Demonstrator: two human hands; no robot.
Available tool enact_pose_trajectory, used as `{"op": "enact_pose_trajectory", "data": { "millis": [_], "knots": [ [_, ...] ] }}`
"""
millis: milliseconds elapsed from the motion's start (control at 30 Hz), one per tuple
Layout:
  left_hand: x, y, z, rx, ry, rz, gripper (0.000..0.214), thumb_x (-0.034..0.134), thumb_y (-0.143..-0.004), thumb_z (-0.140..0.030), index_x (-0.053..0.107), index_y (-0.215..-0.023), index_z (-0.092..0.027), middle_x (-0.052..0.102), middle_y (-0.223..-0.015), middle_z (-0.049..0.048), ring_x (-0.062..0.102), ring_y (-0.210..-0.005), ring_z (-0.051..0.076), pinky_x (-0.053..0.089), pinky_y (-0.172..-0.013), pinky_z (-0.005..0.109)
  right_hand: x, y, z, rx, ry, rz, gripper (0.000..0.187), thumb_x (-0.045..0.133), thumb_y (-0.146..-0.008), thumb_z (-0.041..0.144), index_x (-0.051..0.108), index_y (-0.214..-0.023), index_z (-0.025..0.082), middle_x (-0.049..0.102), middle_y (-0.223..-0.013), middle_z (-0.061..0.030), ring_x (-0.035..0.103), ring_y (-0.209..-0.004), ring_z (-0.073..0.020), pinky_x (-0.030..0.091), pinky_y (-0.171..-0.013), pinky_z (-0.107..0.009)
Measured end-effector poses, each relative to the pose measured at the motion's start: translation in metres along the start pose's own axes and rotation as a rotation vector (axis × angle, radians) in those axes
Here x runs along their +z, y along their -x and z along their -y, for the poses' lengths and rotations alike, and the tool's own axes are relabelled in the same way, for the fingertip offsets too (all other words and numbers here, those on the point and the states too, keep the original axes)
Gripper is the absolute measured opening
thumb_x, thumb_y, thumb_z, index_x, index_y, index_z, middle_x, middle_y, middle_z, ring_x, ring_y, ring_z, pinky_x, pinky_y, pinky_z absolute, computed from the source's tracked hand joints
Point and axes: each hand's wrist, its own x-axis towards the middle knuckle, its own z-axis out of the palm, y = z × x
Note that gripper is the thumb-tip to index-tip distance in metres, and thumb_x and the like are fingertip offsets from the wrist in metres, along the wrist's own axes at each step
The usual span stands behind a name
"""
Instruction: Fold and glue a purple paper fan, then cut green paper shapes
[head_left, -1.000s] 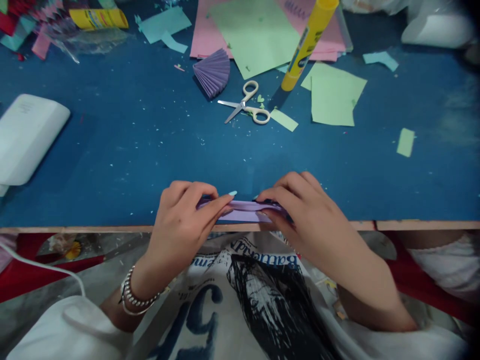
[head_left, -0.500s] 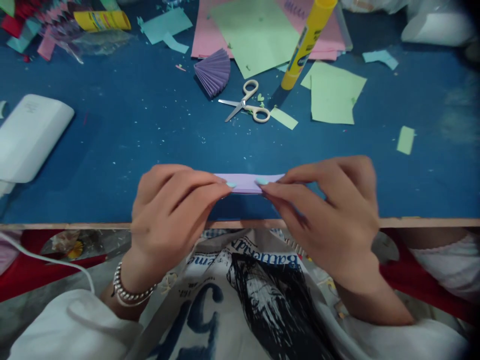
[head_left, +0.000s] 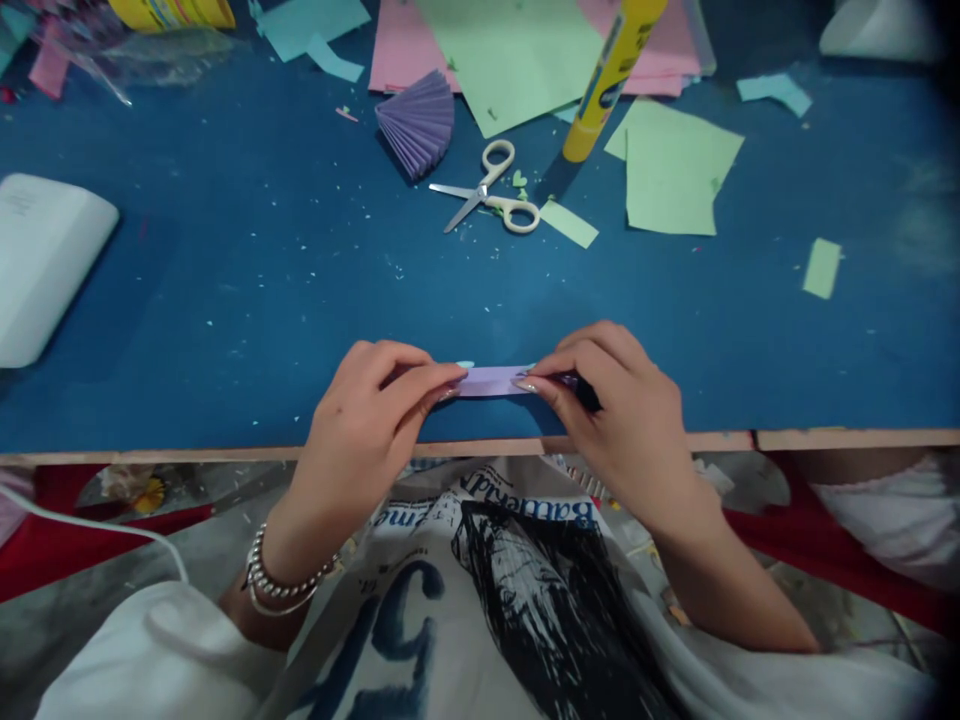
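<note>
A narrow folded strip of light purple paper (head_left: 491,381) lies crosswise near the table's front edge, between my hands. My left hand (head_left: 375,405) pinches its left end between thumb and fingers. At the right end, my right hand (head_left: 611,410) grips the strip the same way. The fingers cover both ends of the paper. Beyond the hands lie opened scissors (head_left: 484,192) with cream handles and a darker purple pleated paper fan (head_left: 418,125).
A yellow glue stick (head_left: 600,95) stands upright behind the scissors. Green paper (head_left: 675,170), pink sheets (head_left: 405,50) and small scraps lie around it. At the left is a white device (head_left: 49,260). The blue table (head_left: 262,280) ends at a wooden edge.
Both hands have turned and drawn in closer along the purple strip, still pinching its ends. The strip sits slightly lower in view and looks narrower. The camera view has shifted a little.
</note>
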Motion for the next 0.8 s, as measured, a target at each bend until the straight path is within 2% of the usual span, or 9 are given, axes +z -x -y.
{"op": "enact_pose_trajectory", "data": {
  "millis": [167,300,400,533,633,800],
  "knots": [
    [0.000,0.000,0.003,0.073,-0.030,0.032,0.020,0.050,-0.086,-0.018,0.063,-0.101,-0.019,0.058,-0.096,0.0052,0.049,-0.090,0.018,0.041,-0.079,0.030,0.002,0.000,0.000,-0.021,0.115,-0.004,0.013,0.050,-0.086,0.023,0.054,-0.076,0.016,0.051,-0.082,-0.0068,0.044,-0.077,-0.0180,0.038,-0.062,-0.030],
    [-0.003,0.000,0.009,0.189,-0.065,0.075,0.030,0.056,-0.082,-0.033,0.061,-0.106,-0.015,0.056,-0.100,0.0081,0.046,-0.096,0.022,0.040,-0.084,0.035,0.001,0.004,0.000,-0.095,0.187,0.016,0.013,0.050,-0.085,0.021,0.056,-0.076,0.015,0.052,-0.083,-0.0083,0.044,-0.078,-0.0188,0.038,-0.067,-0.032],
    [-0.006,-0.005,0.014,0.166,-0.018,0.127,0.032,0.056,-0.081,-0.037,0.061,-0.107,-0.019,0.054,-0.102,0.0078,0.045,-0.097,0.022,0.040,-0.084,0.035,-0.003,0.007,-0.003,-0.140,0.239,0.041,0.012,0.052,-0.084,0.023,0.059,-0.082,0.014,0.055,-0.092,-0.0106,0.046,-0.085,-0.0217,0.039,-0.072,-0.035],
    [-0.006,-0.014,0.020,0.138,0.076,0.158,0.025,0.056,-0.082,-0.035,0.062,-0.103,-0.022,0.055,-0.097,0.0058,0.046,-0.093,0.021,0.040,-0.082,0.034,-0.007,0.007,-0.010,-0.204,0.231,0.097,0.021,0.055,-0.083,0.032,0.061,-0.094,0.015,0.054,-0.106,-0.0127,0.046,-0.098,-0.0257,0.039,-0.079,-0.039],
    [-0.005,-0.017,0.020,0.150,0.061,0.135,0.019,0.054,-0.084,-0.029,0.064,-0.099,-0.021,0.056,-0.093,0.0051,0.047,-0.090,0.020,0.040,-0.080,0.034,-0.008,0.005,-0.013,-0.237,0.191,0.104,0.021,0.054,-0.084,0.031,0.061,-0.095,0.014,0.055,-0.103,-0.0121,0.047,-0.096,-0.0241,0.040,-0.078,-0.038],
    [-0.008,-0.011,0.016,0.202,-0.022,0.051,0.018,0.054,-0.084,-0.026,0.063,-0.099,-0.021,0.058,-0.084,0.0040,0.050,-0.087,0.020,0.039,-0.077,0.035,-0.013,0.001,-0.009,-0.274,0.082,0.120,0.013,0.054,-0.084,0.022,0.061,-0.092,0.015,0.058,-0.086,-0.0063,0.048,-0.079,-0.0166,0.041,-0.068,-0.031]
  ]
}}
